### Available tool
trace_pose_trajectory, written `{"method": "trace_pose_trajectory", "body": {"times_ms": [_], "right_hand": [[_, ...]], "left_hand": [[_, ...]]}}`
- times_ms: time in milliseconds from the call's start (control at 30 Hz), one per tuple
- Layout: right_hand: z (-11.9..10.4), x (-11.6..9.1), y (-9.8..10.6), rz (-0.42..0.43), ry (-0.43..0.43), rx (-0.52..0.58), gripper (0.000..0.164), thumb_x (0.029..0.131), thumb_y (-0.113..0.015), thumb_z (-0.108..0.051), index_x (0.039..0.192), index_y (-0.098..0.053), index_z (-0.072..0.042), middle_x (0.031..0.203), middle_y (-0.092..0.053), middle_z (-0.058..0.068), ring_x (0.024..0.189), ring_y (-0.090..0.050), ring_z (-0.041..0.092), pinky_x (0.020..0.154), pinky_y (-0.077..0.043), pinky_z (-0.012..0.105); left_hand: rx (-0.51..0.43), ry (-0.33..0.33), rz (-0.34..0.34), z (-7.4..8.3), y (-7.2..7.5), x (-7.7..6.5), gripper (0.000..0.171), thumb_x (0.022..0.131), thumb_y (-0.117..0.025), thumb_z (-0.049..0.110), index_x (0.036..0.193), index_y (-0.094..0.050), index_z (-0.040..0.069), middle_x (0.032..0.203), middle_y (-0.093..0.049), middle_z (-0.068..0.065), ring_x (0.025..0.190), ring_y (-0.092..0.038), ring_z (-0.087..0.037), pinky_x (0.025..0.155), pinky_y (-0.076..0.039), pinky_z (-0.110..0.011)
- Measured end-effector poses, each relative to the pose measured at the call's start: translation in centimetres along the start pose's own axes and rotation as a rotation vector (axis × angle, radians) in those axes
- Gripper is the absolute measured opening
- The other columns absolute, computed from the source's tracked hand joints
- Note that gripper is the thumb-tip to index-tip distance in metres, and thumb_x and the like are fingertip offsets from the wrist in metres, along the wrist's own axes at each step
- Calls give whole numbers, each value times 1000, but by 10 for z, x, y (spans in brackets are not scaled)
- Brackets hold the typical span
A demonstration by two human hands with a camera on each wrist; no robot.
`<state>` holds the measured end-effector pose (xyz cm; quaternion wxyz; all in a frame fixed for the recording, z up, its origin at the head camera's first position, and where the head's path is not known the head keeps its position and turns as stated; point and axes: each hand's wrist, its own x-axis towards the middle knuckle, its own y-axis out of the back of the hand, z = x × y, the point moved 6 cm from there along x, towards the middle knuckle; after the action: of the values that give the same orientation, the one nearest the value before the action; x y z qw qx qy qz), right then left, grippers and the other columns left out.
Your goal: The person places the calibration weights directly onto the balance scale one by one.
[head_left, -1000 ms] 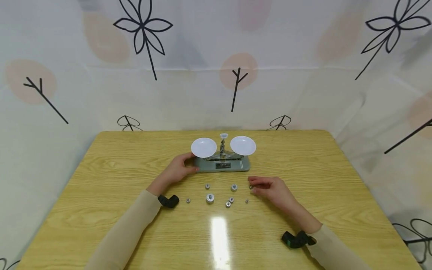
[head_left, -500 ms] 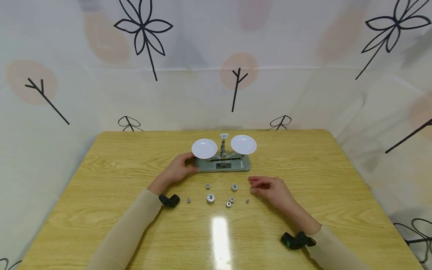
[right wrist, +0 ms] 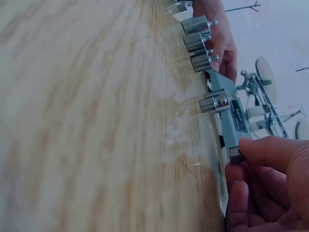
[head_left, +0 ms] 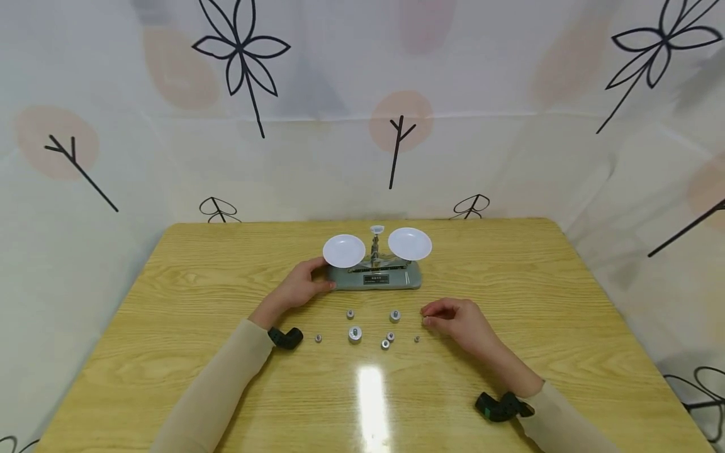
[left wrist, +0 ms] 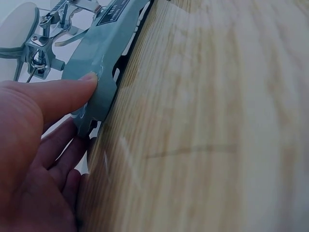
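A balance scale [head_left: 376, 279] with a grey-green base stands toward the back of the table, its two white pans raised on either side. My left hand [head_left: 297, 286] grips the left end of the base; the left wrist view shows the thumb [left wrist: 72, 94] on its front and the other fingers behind the end. In front of the scale's right end, my right hand [head_left: 461, 322] pinches a small metal weight [right wrist: 236, 155] between thumb and fingertips. Mostly the fingers hide that weight in the head view. Between the hands stand several silver knobbed weights, the largest one [head_left: 355, 335] near the middle.
A tiny weight [head_left: 416, 339] lies just left of the right hand, and another small one [head_left: 318, 338] near the left wrist. Two weights [head_left: 387, 341] stand close together. Behind the wooden table [head_left: 238, 245] hangs a patterned white cloth [head_left: 317, 157].
The right index fingertip has come down toward the thumb, covering the small weight that showed more clearly before. The left hand and the scale stay as they were.
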<state>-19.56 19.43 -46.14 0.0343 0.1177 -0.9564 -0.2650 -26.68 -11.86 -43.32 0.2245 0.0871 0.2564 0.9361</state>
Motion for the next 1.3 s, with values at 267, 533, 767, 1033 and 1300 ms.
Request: {"method": "trace_pose_trajectory", "body": {"times_ms": [267,533,767,1033,1300], "right_hand": [[-4,-1,4,9,-9,4,11,88,-78,-14,96,-77,-8,98,-73,3,86,-64,17,71,-52,24],[-12,1,14,39,-13,-31,10,88,-77,-9,97,-76,-5,96,-72,4,83,-64,19,68,-51,25],[-20,6,28,64,-13,-59,12,90,-75,-10,100,-75,-3,95,-72,5,81,-63,20,65,-51,25],[-39,14,50,79,20,-76,15,92,-74,-16,101,-74,-4,98,-73,7,85,-66,25,69,-54,27],[-55,23,66,70,34,-127,20,93,-72,-22,104,-74,-5,97,-72,6,88,-65,33,70,-54,30]], "left_hand": [[4,-6,-1,-7,-2,3,58,91,-70,1,144,-47,-6,146,-47,-23,141,-35,-38,116,-26,-51],[-11,-3,10,-36,-6,13,63,91,-73,7,147,-46,0,149,-46,-18,142,-34,-34,116,-25,-51],[-24,11,8,-37,-4,11,61,91,-74,12,145,-49,3,148,-48,-14,142,-35,-31,115,-27,-50],[-22,13,-2,-37,-4,11,60,92,-73,13,146,-48,2,148,-47,-16,143,-34,-32,115,-27,-51],[-10,16,-2,-36,-4,11,61,92,-73,12,146,-48,2,149,-46,-16,143,-34,-32,116,-26,-51]]}}
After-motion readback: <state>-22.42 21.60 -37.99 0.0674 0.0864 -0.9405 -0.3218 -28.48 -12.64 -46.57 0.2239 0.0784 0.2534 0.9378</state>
